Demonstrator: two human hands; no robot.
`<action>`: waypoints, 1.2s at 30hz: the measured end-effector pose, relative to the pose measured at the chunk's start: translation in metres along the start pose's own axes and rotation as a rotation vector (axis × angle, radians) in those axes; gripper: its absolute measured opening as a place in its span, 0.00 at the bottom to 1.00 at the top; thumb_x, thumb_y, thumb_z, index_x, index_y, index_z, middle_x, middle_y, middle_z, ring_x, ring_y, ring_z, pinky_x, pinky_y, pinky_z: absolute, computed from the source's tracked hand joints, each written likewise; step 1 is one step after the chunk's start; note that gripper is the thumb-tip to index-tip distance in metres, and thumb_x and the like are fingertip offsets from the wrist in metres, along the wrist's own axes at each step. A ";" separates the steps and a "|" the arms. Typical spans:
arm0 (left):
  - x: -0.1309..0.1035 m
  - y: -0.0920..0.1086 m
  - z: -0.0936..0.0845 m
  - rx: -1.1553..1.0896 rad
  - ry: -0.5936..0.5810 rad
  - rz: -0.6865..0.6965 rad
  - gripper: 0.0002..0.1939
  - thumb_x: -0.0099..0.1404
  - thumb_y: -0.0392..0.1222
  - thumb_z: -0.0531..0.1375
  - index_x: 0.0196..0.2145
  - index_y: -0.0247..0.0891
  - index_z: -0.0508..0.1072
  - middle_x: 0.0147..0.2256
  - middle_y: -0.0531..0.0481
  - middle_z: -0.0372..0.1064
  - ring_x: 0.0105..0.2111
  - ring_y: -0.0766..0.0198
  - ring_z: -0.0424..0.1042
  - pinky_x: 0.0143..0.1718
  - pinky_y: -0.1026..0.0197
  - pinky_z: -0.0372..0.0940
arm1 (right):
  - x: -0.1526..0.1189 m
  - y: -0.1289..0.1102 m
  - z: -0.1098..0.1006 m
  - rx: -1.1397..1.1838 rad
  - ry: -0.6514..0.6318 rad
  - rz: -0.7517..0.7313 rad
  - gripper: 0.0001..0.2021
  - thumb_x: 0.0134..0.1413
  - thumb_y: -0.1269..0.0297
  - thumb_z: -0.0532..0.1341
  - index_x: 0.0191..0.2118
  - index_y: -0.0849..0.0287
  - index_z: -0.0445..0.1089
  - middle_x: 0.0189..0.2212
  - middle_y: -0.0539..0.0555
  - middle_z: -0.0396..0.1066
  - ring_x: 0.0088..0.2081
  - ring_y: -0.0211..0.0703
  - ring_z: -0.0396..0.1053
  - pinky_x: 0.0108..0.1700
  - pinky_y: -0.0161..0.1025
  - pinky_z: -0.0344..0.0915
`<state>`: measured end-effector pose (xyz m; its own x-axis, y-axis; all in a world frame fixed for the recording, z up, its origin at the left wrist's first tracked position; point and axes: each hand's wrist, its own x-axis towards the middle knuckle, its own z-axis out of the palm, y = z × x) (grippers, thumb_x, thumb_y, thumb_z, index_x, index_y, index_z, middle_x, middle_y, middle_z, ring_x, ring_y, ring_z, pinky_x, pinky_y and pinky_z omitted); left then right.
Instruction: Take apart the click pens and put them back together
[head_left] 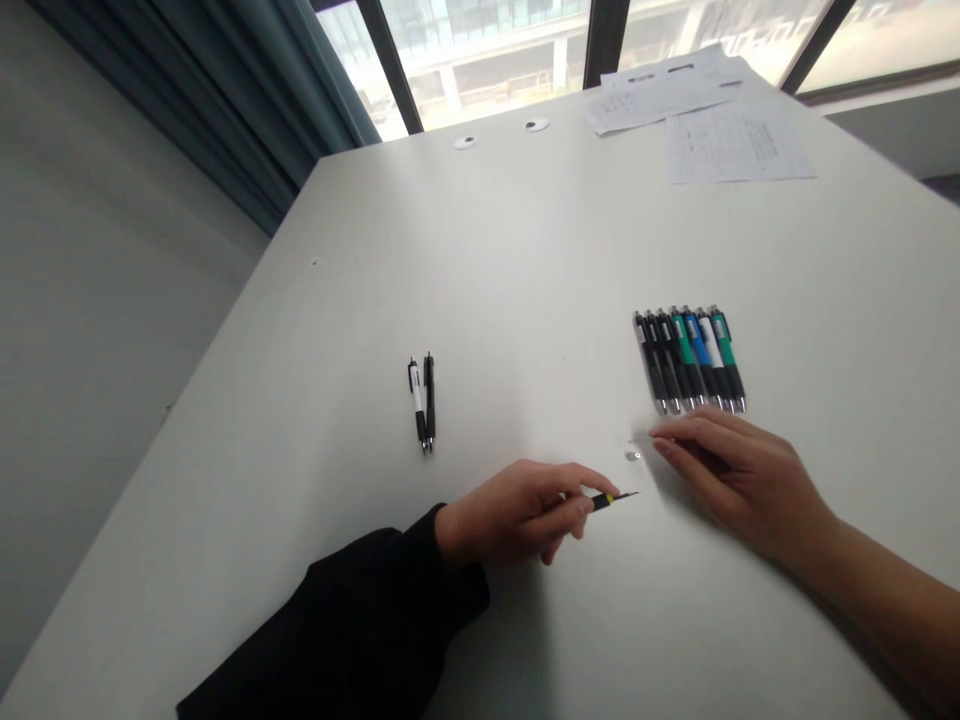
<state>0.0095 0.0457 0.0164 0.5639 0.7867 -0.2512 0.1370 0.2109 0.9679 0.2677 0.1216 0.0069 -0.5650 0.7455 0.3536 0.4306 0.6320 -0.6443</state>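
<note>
My left hand (529, 512) is closed around a dark pen (602, 501) with a yellow band. A thin dark point, like a bare refill tip, sticks out of it to the right; most of the barrel is hidden in my fingers. Opposite it, my right hand (742, 480) hovers low with thumb and forefinger pinched together. A small pale bit shows at those fingertips, too faint to name. Just below it on the table lies a tiny shiny silver piece (632, 455), perhaps a pen's tip cone.
Beyond my right hand, several click pens (686, 355) in black, green, blue and white lie in a row. Two more, a white pen (417, 395) and a black pen (430, 400), lie left. Papers (739, 140) and two oval grommets (466, 143) are at the white table's (525, 260) far edge.
</note>
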 end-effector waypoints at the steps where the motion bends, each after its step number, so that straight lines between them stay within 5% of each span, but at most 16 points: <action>1: 0.000 0.000 0.000 0.001 0.000 0.000 0.16 0.75 0.42 0.52 0.55 0.35 0.72 0.29 0.53 0.66 0.18 0.75 0.66 0.21 0.73 0.62 | 0.000 0.002 0.002 -0.020 -0.020 -0.003 0.06 0.64 0.71 0.61 0.43 0.57 0.74 0.34 0.55 0.74 0.34 0.43 0.72 0.37 0.40 0.68; 15: 0.000 0.000 0.001 -0.006 0.007 0.014 0.16 0.75 0.41 0.52 0.55 0.35 0.71 0.28 0.54 0.66 0.18 0.76 0.65 0.20 0.73 0.61 | -0.003 0.004 0.005 -0.072 -0.112 -0.056 0.10 0.63 0.72 0.60 0.47 0.59 0.76 0.37 0.57 0.75 0.36 0.44 0.74 0.40 0.41 0.71; 20: 0.000 0.001 0.001 0.001 0.007 0.005 0.16 0.75 0.41 0.52 0.55 0.35 0.71 0.28 0.54 0.65 0.18 0.76 0.65 0.21 0.74 0.61 | -0.003 -0.003 -0.001 0.043 -0.086 -0.073 0.11 0.62 0.74 0.61 0.48 0.58 0.75 0.34 0.55 0.73 0.30 0.39 0.71 0.32 0.36 0.68; 25: 0.000 -0.002 0.000 0.007 -0.005 0.023 0.16 0.75 0.42 0.52 0.56 0.35 0.71 0.29 0.53 0.66 0.18 0.74 0.66 0.21 0.73 0.62 | -0.005 -0.012 0.001 0.177 -0.240 -0.195 0.14 0.62 0.73 0.62 0.53 0.57 0.71 0.35 0.56 0.72 0.33 0.42 0.71 0.34 0.37 0.68; 30: 0.000 -0.003 0.000 0.022 -0.022 0.027 0.16 0.74 0.40 0.53 0.56 0.36 0.71 0.28 0.53 0.66 0.19 0.74 0.66 0.22 0.73 0.63 | -0.004 -0.013 0.003 0.258 -0.309 -0.166 0.09 0.65 0.73 0.59 0.46 0.57 0.73 0.32 0.55 0.71 0.31 0.40 0.70 0.32 0.36 0.66; 36: -0.001 -0.002 0.000 0.016 0.002 0.000 0.16 0.74 0.40 0.53 0.55 0.35 0.71 0.29 0.53 0.67 0.18 0.75 0.66 0.21 0.73 0.62 | 0.006 0.002 -0.025 0.217 -0.335 -0.066 0.05 0.64 0.69 0.60 0.39 0.56 0.74 0.32 0.54 0.71 0.27 0.38 0.66 0.25 0.35 0.61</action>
<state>0.0089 0.0441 0.0145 0.5627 0.7876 -0.2511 0.1498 0.2015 0.9680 0.2834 0.1326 0.0247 -0.8000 0.5717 0.1818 0.2474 0.5905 -0.7682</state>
